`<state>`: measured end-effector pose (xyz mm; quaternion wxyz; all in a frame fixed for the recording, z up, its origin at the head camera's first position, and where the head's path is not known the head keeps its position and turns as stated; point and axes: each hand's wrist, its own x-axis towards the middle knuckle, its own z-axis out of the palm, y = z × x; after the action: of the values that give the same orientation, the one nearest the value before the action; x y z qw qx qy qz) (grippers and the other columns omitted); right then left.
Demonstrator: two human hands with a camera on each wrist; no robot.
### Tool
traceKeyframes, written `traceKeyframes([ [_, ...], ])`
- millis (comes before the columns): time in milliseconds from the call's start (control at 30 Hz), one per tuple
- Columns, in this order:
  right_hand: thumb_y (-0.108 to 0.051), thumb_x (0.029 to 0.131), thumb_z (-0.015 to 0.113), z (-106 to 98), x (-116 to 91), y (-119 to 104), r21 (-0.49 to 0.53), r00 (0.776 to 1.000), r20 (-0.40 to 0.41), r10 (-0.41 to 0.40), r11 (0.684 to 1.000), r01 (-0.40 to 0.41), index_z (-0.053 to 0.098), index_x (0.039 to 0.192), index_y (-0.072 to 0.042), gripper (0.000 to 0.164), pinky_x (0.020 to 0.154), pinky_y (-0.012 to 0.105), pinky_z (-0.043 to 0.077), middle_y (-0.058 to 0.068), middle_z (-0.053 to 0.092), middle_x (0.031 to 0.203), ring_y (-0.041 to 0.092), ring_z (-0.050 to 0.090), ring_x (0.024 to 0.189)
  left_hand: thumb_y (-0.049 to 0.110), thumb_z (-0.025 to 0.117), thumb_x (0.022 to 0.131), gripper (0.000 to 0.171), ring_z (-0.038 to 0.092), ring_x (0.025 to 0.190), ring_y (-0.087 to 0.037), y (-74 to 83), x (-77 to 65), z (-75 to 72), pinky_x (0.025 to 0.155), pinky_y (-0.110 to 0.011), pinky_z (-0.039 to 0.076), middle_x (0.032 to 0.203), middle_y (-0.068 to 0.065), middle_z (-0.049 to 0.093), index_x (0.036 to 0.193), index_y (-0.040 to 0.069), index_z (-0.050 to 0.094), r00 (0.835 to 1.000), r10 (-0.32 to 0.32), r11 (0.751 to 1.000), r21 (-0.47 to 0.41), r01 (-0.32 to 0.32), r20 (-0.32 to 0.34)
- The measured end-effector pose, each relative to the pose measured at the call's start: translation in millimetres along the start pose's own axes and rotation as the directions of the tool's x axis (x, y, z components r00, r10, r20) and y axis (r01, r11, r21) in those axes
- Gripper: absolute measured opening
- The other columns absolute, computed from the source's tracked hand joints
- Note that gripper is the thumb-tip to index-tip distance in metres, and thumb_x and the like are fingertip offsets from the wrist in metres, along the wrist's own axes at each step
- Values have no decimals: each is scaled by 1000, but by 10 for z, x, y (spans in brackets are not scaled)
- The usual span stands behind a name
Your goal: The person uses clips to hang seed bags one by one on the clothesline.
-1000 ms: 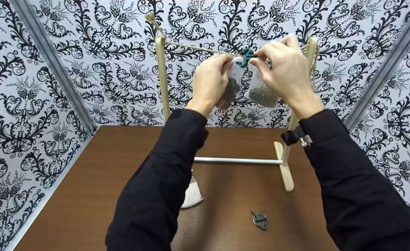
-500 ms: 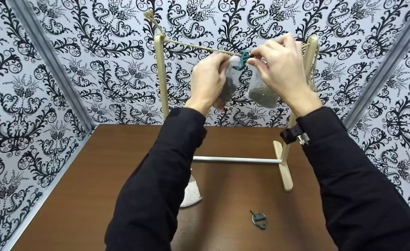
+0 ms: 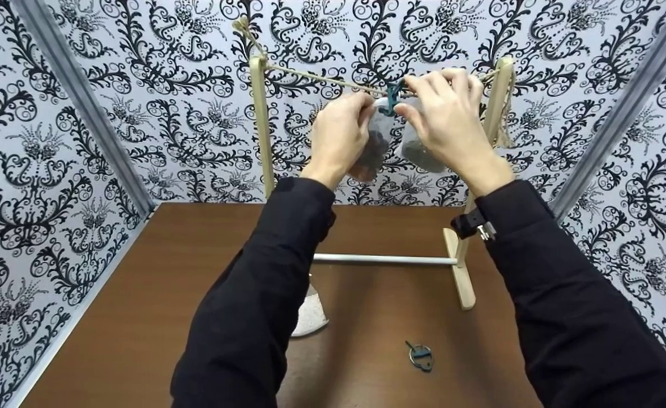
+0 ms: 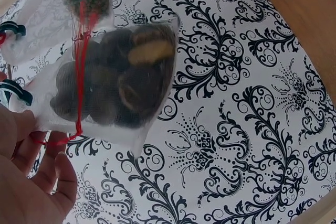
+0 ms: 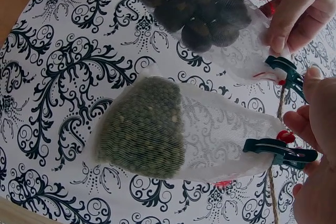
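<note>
My left hand (image 3: 338,133) pinches the gathered top of a white mesh bag (image 4: 115,77) of dark round pieces, one yellowish. Its red drawstring (image 4: 80,82) hangs loose by the fingers. My right hand (image 3: 452,124) holds a dark green clothespin (image 5: 287,74) between thumb and fingers, at that bag's top on the rope (image 3: 321,77). Whether its jaws grip the rope cannot be told. Beside it hangs a second mesh bag (image 5: 144,129) with small green beans, fixed to the rope by another green clothespin (image 5: 278,150).
A wooden frame (image 3: 261,113) with a white crossbar (image 3: 387,259) carries the rope. On the brown table (image 3: 140,317) lie a ring-shaped green clothespin (image 3: 421,357) and a bag with white contents (image 3: 311,314), partly hidden by the left sleeve.
My right hand has shifted slightly left and its thumb and forefinger have spread further apart. The clothespin in it has turned more upright. My left hand stays nearly where it was.
</note>
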<state>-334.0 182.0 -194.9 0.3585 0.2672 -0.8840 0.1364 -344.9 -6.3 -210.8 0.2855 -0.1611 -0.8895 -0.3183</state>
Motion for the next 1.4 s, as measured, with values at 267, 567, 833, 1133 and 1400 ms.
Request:
traceKeyframes([
  [267, -43, 98, 62, 74, -61, -1, -3, 998, -32, -62, 998, 62, 56, 138, -3, 57, 114, 57, 13, 17, 62, 130, 38, 38, 131, 22, 60, 103, 18, 65, 91, -13, -36, -47, 29, 83, -23, 53, 106, -1, 72, 115, 14, 71, 1000, -11, 1000, 16, 11, 23],
  [567, -34, 96, 68, 155, -148, 31, -22, 994, -39, -103, 995, 102, 55, 141, -2, 57, 116, 57, 12, 16, 60, 134, 39, 36, 137, 26, 59, 103, 18, 64, 88, -12, -38, -103, 44, 79, -23, 53, 103, 0, 71, 113, 16, 71, 999, -10, 997, 77, 6, 50],
  [833, -29, 98, 66, 181, -203, 58, -23, 977, -107, -182, 983, 181, 55, 139, -2, 51, 114, 59, 13, 15, 61, 133, 40, 36, 137, 25, 60, 103, 19, 65, 91, -13, -64, -134, 43, 82, -26, 52, 105, -2, 71, 115, 13, 70, 998, -4, 999, 50, 1, 60],
  [1133, -19, 95, 70, 187, -320, 52, -25, 933, -247, -263, 964, 266, 59, 134, -2, 44, 115, 58, 16, 15, 62, 131, 39, 40, 134, 23, 64, 101, 20, 65, 94, -12, -177, -206, 33, 84, -24, 52, 110, -2, 72, 118, 13, 70, 999, 8, 1000, 12, -8, 40],
  [1400, -8, 90, 73, 228, -512, 84, 46, 926, -306, -222, 968, 247, 63, 127, 1, 40, 117, 56, 16, 16, 62, 131, 38, 41, 135, 17, 66, 100, 22, 66, 90, -11, -333, -289, 32, 80, -21, 51, 111, -2, 72, 121, 11, 69, 1000, 1, 993, -114, 0, 5],
])
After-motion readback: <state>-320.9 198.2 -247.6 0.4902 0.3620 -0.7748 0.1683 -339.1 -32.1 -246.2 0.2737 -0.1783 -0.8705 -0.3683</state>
